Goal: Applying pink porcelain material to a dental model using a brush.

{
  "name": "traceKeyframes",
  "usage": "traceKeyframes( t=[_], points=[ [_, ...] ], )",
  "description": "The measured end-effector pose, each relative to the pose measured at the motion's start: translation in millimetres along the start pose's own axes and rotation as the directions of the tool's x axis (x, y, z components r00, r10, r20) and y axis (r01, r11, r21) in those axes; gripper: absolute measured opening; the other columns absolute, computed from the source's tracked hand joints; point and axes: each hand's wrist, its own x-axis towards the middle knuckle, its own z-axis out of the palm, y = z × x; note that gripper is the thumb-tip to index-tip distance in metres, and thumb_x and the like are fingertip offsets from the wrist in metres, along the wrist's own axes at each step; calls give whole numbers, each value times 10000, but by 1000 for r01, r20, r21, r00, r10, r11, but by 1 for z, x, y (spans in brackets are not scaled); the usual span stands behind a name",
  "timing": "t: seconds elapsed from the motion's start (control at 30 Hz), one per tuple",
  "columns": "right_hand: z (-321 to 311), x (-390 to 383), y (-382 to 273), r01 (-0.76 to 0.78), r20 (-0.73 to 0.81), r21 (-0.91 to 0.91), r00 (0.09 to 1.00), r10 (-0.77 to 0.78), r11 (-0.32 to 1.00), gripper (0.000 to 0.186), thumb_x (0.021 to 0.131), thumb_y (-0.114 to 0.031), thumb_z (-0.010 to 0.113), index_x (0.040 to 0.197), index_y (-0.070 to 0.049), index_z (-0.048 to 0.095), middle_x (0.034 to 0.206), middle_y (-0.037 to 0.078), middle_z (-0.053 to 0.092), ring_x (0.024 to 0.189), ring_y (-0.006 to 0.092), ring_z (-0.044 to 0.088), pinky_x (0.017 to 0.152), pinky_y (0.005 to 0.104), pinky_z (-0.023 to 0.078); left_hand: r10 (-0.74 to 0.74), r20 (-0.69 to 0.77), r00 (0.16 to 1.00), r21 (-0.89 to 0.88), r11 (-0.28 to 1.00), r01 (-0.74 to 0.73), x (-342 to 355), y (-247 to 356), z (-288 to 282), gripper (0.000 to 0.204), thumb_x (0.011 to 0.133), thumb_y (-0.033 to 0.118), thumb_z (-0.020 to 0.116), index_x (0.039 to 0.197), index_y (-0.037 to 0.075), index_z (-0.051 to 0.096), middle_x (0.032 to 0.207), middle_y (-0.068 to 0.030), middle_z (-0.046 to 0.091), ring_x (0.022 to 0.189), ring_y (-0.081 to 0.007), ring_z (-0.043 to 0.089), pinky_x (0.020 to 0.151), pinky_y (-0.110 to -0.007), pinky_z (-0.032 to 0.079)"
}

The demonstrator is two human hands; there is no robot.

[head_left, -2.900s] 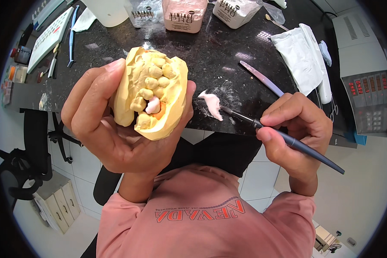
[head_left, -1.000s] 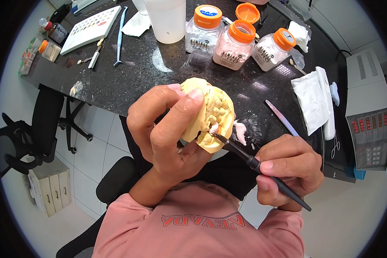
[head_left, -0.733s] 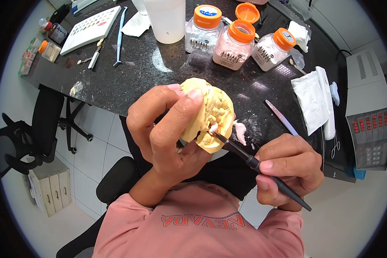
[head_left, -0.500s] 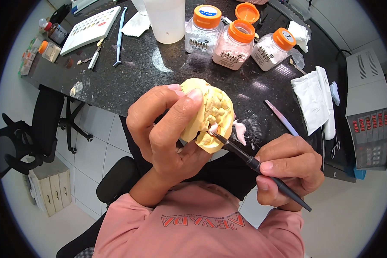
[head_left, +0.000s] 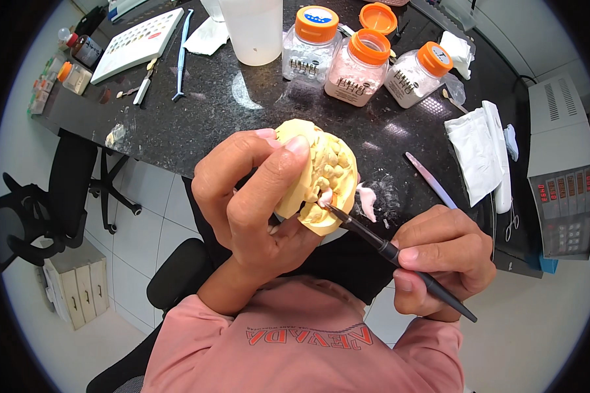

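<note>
My left hand is closed round a yellow plaster dental model, with fingers and thumb along its left side and its row of teeth turned up. A small pink-white lump sits at one tooth near the model's lower edge. In a pencil grip, my right hand holds a slim black brush. The brush's fine tip touches the model beside the lump; its exact shape is hard to make out. On the dark counter just right of the model lies a smear of pink paste.
Orange-lidded powder jars stand at the back, and the middle jar is uncapped. A cloudy plastic cup is beside them. A pink-and-purple stick and a white packet lie right. A device with red digits is far right.
The brush and my right hand have shifted very slightly down and right. The pink-white lump shows a little more beside the tip. My left hand keeps its hold on the model.
</note>
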Motion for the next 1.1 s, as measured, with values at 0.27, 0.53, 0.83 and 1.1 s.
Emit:
traceKeyframes(
  t=[0.27, 0.53, 0.83, 1.1],
  points=[
    [0, -2, -1, -28, -45, 41, 999, 30, 999, 237, 666, 46, 753, 880, 11, 658, 716, 132, 644, 566, 167, 623, 472, 231, 497, 25, 14, 1000, -4, 1000, -25, 0, -3, 0, 727, 635, 152, 907, 1209, 28, 479, 1144, -131, 450, 1025, -243, 563, 839, -303, 537],
    [-1, 0, 0, -20, -7, 33, 1000, 20, 999, 234, 662, 44, 754, 875, 17, 660, 716, 129, 645, 552, 163, 616, 467, 229, 494, 49, 12, 999, -1, 999, -49, 1, -4, 0, 727, 637, 160, 908, 1207, 32, 475, 1141, -129, 450, 1021, -244, 566, 831, -309, 540],
    [-2, -1, -1, -22, -33, 58, 999, 24, 998, 241, 654, 48, 752, 876, 19, 662, 715, 135, 648, 557, 171, 625, 467, 233, 497, 57, 19, 998, 8, 998, -57, 0, -4, -1, 726, 638, 162, 907, 1203, 35, 469, 1138, -131, 450, 1024, -248, 565, 840, -308, 539],
    [-3, 2, -1, -23, 18, 34, 1000, 22, 999, 252, 649, 57, 749, 882, 20, 662, 716, 131, 649, 559, 167, 623, 470, 230, 498, 62, 10, 998, -1, 998, -62, 1, -5, 2, 734, 635, 161, 908, 1203, 32, 462, 1141, -136, 441, 1035, -254, 557, 838, -313, 540]
  ],
)
